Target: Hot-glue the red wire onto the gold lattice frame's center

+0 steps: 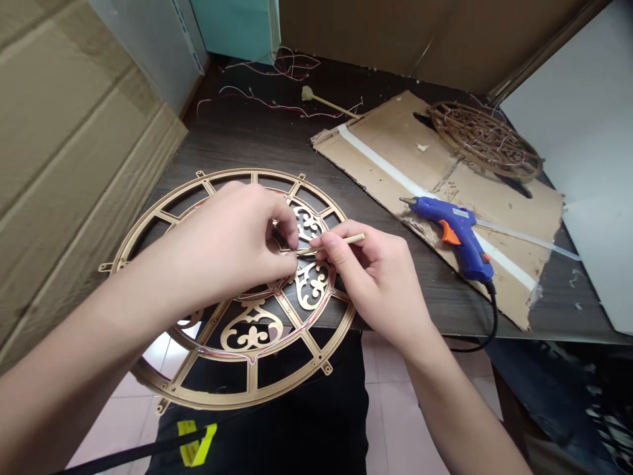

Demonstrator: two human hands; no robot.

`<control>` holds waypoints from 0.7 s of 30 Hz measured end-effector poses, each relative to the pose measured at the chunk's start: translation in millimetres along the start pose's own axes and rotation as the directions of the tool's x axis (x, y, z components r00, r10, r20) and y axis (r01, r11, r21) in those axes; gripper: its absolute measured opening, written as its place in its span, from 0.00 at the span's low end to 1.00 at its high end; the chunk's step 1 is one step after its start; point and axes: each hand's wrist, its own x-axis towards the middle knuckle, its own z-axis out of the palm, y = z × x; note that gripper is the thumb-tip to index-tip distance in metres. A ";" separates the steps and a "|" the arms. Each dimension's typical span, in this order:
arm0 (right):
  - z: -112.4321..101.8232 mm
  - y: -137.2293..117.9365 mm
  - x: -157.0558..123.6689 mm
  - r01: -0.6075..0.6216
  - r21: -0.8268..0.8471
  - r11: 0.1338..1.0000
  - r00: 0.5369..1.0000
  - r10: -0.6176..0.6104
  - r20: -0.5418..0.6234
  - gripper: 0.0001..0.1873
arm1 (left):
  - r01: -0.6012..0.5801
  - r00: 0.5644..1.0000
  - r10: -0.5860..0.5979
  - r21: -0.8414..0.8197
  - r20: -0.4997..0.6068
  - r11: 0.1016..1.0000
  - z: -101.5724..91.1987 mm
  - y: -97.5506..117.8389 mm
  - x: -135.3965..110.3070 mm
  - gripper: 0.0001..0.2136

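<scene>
A round gold-coloured openwork frame [257, 389] lies partly on the dark table and juts over its front edge above my lap. Red and white wire runs along its inner ring. Over the middle of the frame is my left hand [252, 231], thumb and fingers pinched together near the stick's tip; whatever they hold is too small to make out. My right hand [370, 270] grips a thin wooden stick [353, 239] between thumb and fingers, its tip pointing left to the left fingertips. Part of the frame is hidden under my left forearm.
A blue glue gun [452, 227] with a clear glue stick rests on a cardboard sheet [386, 145] at the right. Behind it lies a second round frame [487, 142] with wires. Loose wires [277, 105] and a stick with a lumpy end [307, 94] lie at the back. Cardboard walls the left.
</scene>
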 end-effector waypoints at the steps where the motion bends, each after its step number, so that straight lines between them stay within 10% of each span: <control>1: 1.2 -0.1 0.4 0.009 -0.002 1.000 1.000 -0.009 -0.013 0.14 | -0.019 1.000 0.019 -0.004 -0.016 1.000 0.9 -1.7 -1.2 0.08; 14: 5.8 -3.2 15.8 0.139 -0.056 0.989 0.990 -0.138 0.017 0.14 | -0.290 0.952 0.286 -0.024 -0.106 0.957 7.7 -20.2 -6.6 0.11; 21: 7.2 0.9 8.4 0.063 -0.018 0.998 0.998 -0.063 -0.012 0.15 | -0.115 0.987 0.114 -0.001 -0.112 0.993 7.1 -7.8 -6.9 0.12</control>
